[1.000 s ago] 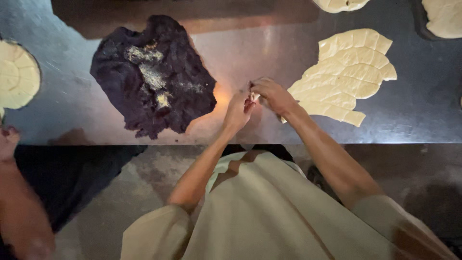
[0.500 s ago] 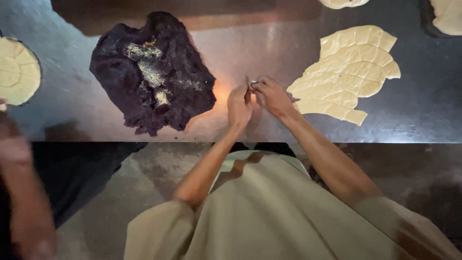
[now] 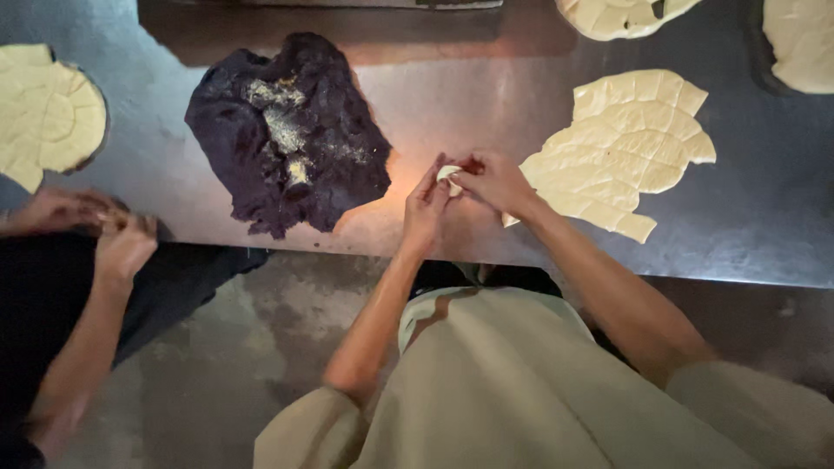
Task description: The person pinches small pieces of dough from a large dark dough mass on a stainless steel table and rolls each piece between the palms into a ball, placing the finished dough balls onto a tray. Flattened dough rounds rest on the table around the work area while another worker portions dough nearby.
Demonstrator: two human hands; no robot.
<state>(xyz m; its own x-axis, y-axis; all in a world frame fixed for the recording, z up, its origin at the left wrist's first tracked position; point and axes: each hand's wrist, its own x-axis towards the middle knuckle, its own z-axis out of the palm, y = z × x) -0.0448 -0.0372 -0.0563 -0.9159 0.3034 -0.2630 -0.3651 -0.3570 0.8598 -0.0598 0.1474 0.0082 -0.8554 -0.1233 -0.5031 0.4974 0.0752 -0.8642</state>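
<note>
Both hands meet over the metal surface (image 3: 486, 95); left hand (image 3: 426, 208) and right hand (image 3: 495, 182) fingers pinch a small pale dough piece (image 3: 448, 175); dark filling mound (image 3: 291, 135) left, scored dough sheet (image 3: 621, 148) right.

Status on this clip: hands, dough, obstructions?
Left hand and right hand together pinch small pale dough piece. Dark purple filling mound alongside. Nothing obstructing.

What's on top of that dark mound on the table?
Pale yellowish crumbly patches lie scattered on top of the dark mound, which rests on the metal table. Whatever is inside or beneath the mound is covered.
</note>
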